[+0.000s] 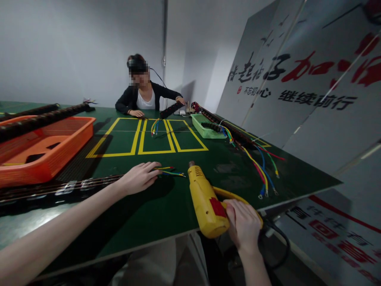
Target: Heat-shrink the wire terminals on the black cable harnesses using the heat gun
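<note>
1. Surface (172, 214): dark green, yellow-taped boxes beyond the hands. Bare patch around the wire ends; seems enough room to work on.
2. Orange basket (73, 143): left side, beyond the harness. Plastic, so best kept out of any hot air.
3. Dark cable harness (68, 188): lies on the surface, from left edge up to the left forearm. Better left lying flat so it doesn't tug the ends.
4. Yellow heat gun (206, 202): near edge of surface, right of the wires. Nozzle (191, 163) points toward the far side, just beside the wire tips, not straight at them. If hot, wants an even sweep, no parking on one spot.
5. Right hand (244, 222): clamped round the gun's handle; trigger finger hidden. Steady wrist helps.
6. Left hand (143, 176): fingers near together over the wires; can't tell if they pinch. Should sit well back from the nozzle.
7. Thin coloured wires (172, 173): stick out past the left fingertips toward the gun, slightly fanned. Spreading them likely gives more even heating.
8. Wire tips (183, 175): too small to tell fittings.
</note>
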`<state>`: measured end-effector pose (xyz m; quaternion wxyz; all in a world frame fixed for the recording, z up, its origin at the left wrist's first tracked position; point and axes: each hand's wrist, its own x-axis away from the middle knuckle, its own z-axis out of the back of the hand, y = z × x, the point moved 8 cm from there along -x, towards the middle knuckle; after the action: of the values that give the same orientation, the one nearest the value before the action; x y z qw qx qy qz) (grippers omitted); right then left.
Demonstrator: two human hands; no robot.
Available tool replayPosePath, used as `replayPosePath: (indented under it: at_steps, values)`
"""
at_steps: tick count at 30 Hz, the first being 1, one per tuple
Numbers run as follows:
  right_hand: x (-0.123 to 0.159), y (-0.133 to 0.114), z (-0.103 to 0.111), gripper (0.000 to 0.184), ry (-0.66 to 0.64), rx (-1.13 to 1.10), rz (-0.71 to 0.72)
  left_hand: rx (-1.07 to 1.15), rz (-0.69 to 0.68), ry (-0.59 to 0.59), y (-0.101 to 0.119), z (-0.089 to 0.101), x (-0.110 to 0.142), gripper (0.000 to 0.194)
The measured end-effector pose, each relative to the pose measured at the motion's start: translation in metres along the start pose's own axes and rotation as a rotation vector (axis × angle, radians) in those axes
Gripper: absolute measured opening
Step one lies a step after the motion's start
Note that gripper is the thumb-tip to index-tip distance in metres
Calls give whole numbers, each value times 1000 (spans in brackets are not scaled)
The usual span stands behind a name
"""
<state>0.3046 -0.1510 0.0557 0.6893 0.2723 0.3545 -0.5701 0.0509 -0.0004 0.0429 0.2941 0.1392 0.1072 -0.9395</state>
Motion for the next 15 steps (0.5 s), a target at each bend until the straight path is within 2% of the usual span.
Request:
replayPosePath:
  at_steps: [4, 8, 12, 15]
  values:
    - [3, -5, 1, 32, 15, -4, 5, 22, 68, -9, -10, -12, -3, 40]
    - [7, -14, 1, 29, 17, -26, 3, 80, 236, 16, -26, -16, -1, 51]
    - [9, -27, -1, 28, -1, -61, 14, 78, 196, 41, -22, -15, -3, 46]
    - [10, -37, -4, 27, -28, -83, 23, -21, 157, 111, -15, -6, -2, 45]
